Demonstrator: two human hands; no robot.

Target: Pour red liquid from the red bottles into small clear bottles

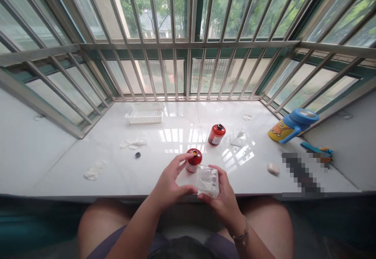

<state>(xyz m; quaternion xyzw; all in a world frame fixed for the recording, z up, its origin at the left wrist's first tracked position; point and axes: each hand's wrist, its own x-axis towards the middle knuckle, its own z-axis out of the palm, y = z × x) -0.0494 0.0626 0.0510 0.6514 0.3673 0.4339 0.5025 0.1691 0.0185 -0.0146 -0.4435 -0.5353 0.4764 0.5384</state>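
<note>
A small clear plastic box (207,180) is held over the front edge of the white sill between both hands. My right hand (225,201) grips its right side and underside. My left hand (169,181) pinches its left edge with thumb and fingers, the forefinger raised toward an open red bottle (193,160) standing just behind the box. A second red bottle (216,134) with a dark cap stands farther back. A small black cap (138,154) lies on the sill to the left.
The white sill (176,133) ends at window bars. On it: a white slotted basket (144,115) at the back, white scraps (132,143) left, clear packaging (238,137), a blue-lidded cup (293,125) lying right, a white lump (273,168), blue scissors (317,149).
</note>
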